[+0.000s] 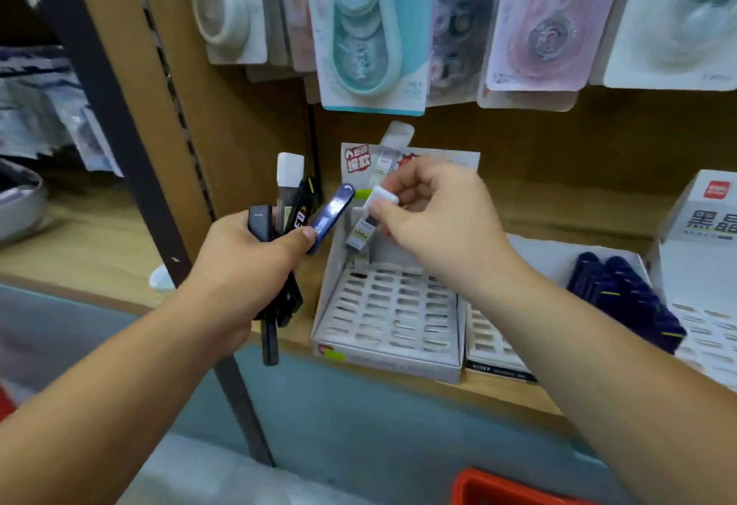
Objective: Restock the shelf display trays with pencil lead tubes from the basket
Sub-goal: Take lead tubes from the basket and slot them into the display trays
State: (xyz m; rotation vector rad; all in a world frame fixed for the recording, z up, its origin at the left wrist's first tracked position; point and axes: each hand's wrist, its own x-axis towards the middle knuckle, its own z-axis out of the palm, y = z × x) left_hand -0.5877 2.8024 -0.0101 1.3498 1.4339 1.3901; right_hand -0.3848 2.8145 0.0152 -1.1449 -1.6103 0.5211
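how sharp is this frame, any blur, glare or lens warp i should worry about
Head view: soft all over, with the hanging blister packs at the top most smeared and their print unreadable; the tube pinched in the right hand and the bundle in the left hand are slightly motion-blurred; wide-angle warp slants the dark shelf post; lighting is even, no harsh glare.

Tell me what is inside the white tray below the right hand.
The white tray shows a grid of slots, and those in view look empty. Its back rows are covered by the right hand and the white-capped tube it pinches.
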